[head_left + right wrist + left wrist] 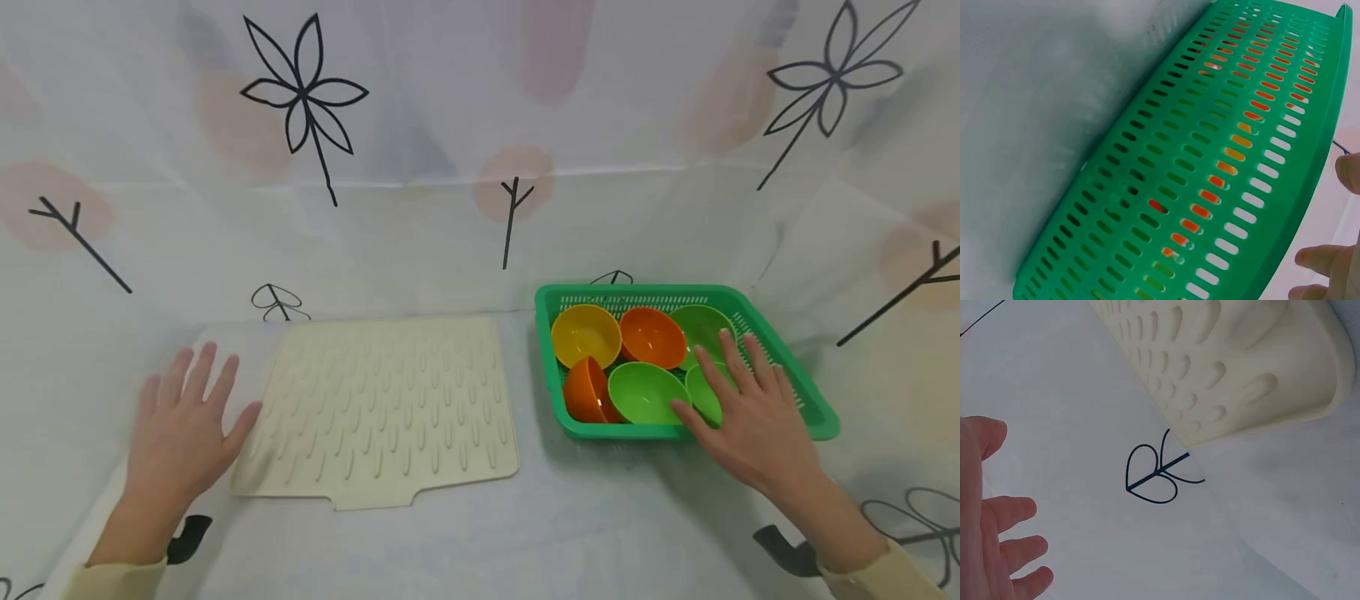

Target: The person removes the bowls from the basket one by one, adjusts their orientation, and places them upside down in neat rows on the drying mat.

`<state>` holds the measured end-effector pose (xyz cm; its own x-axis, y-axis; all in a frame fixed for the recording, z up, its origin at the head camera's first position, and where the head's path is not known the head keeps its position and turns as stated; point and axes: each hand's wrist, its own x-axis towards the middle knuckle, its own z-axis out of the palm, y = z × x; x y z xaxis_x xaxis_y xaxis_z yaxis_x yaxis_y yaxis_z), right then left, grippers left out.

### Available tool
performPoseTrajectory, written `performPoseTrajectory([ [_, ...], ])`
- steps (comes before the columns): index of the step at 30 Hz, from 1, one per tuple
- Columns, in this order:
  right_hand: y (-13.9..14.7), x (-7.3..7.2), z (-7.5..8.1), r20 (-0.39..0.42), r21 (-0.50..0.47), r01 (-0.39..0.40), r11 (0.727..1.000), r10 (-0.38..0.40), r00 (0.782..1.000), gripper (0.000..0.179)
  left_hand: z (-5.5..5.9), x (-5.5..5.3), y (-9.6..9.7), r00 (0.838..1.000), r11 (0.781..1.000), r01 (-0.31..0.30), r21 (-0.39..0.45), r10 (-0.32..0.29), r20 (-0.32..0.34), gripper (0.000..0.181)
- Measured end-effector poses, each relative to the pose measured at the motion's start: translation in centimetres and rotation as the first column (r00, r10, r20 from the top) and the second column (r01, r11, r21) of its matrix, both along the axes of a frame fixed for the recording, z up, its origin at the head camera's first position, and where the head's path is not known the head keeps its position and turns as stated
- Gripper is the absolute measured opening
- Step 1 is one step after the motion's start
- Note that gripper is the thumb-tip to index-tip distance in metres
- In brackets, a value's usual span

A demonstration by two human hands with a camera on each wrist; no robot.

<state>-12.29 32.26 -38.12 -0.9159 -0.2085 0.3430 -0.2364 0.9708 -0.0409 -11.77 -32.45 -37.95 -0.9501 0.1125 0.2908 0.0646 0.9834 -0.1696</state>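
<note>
My left hand [180, 433], fingers straight and spread, hovers beside the left edge of a cream draining board [390, 408] with raised oval ridges. That hand holds nothing; in the left wrist view, some of its fingers [1024, 546] show at the left, apart from the board. My right hand [761, 429] is spread over the right front of a green slotted basket [817, 421], holding nothing. In the basket sit a yellow bowl [587, 335], an orange bowl [652, 337], a tilted orange bowl [587, 392] and several green bowls [647, 393]. The hand partly hides the rightmost ones.
A white cloth [525, 533] covers the table, and a patterned sheet [420, 242] with line-drawn leaves rises behind it. The board's short tab [372, 498] points toward me. A gap of bare cloth separates board and basket.
</note>
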Motion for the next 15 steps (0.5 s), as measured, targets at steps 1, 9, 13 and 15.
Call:
performPoseTrajectory([
  [1,0.0,-0.1,0.0,-0.006,-0.003,-0.008,1.000,0.008,1.000,0.085,0.0,0.0,0.0,1.000,1.000,0.012,0.010,-0.012,-0.009,0.077],
  [9,-0.1,-0.6,0.5,-0.013,-0.039,-0.048,0.998,0.047,0.999,0.079,-0.3,-0.4,0.1,1.000,0.993,0.002,0.116,-0.005,0.023,0.064],
  [13,-0.4,-1.0,1.0,-0.005,-0.126,-0.041,0.991,0.041,0.999,0.073,-0.5,-0.6,-0.4,0.994,0.964,-0.038,0.264,0.011,0.104,0.058],
  [15,-0.6,-1.3,1.4,-0.012,-0.173,-0.043,0.984,0.042,0.999,0.067,-0.8,-0.7,-0.7,0.989,0.939,-0.064,0.336,0.015,0.146,0.058],
])
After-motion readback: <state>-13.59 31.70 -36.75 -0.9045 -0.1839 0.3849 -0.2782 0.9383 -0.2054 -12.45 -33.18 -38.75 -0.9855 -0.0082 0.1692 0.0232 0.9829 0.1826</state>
